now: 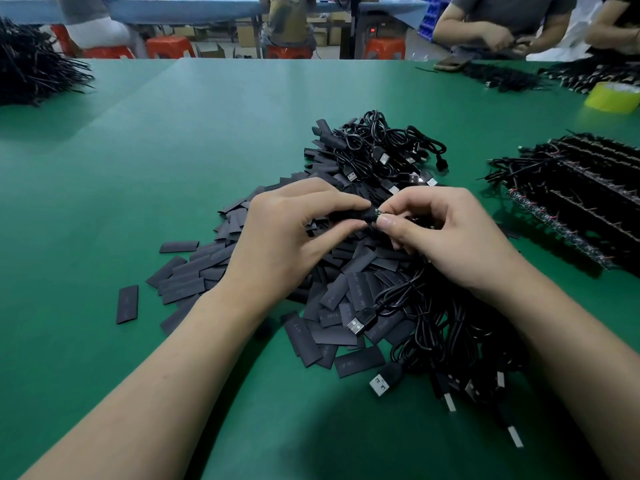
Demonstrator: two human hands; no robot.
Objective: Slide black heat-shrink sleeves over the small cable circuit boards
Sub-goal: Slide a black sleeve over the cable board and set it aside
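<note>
The left hand (287,233) pinches a black sleeve (348,217). The right hand (446,237) pinches a small circuit board (378,213) at the sleeve's mouth, mostly hidden by fingertips. Below the hands, a sleeve pile (207,265) and cables (450,327) cover the green worktop (138,168).

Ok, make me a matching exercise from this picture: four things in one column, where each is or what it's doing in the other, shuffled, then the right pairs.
Column one:
1. left hand
2. right hand
3. tape roll
4. stray sleeve

Column two:
A. far right on the green table
B. pinches the circuit board
C. lies alone, left of the sleeve pile
D. grips a black sleeve

Pairs: 1-D, 2-B, 3-A, 4-C.
</note>
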